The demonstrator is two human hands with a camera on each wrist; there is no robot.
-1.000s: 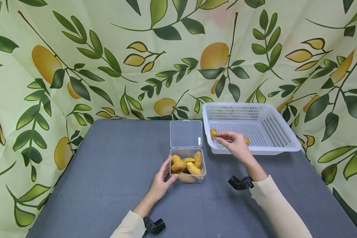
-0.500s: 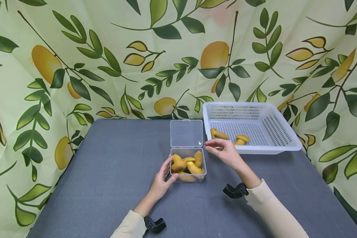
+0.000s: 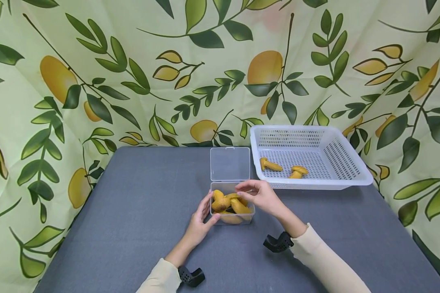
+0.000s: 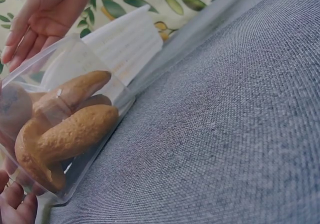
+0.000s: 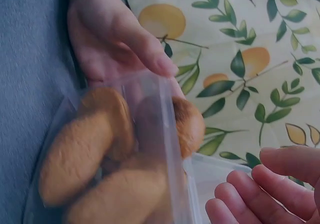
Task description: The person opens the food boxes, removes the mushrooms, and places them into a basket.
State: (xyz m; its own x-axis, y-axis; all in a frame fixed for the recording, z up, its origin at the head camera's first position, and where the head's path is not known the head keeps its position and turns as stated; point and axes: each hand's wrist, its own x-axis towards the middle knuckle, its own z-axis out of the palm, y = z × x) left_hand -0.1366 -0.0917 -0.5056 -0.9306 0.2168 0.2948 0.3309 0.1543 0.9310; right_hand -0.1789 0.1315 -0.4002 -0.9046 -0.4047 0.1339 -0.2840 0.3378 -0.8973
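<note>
A clear plastic box (image 3: 232,219) with its lid (image 3: 229,164) folded back stands mid-table, holding several yellow-brown mushrooms (image 3: 240,206). My left hand (image 3: 199,220) grips its left side, thumb at the front corner and fingers along the wall. Above the box's right side is my right hand (image 3: 261,197), fingertips overlapping the mushrooms in the head view. The right wrist view shows its fingers (image 5: 250,196) loosely bent with nothing between them and the thumb. Through the clear wall, the left wrist view shows mushrooms (image 4: 75,134) lying across one another.
A white perforated basket (image 3: 352,181) sits at the back right of the grey table (image 3: 150,195). In it lie two mushrooms, one at the left (image 3: 270,164) and another nearer the middle (image 3: 298,171). A leaf-and-fruit patterned cloth (image 3: 132,61) hangs behind the table.
My right hand has moved left and toward me, from over the basket to over the box, uncovering the basket's two mushrooms. My left hand has stayed on the box.
</note>
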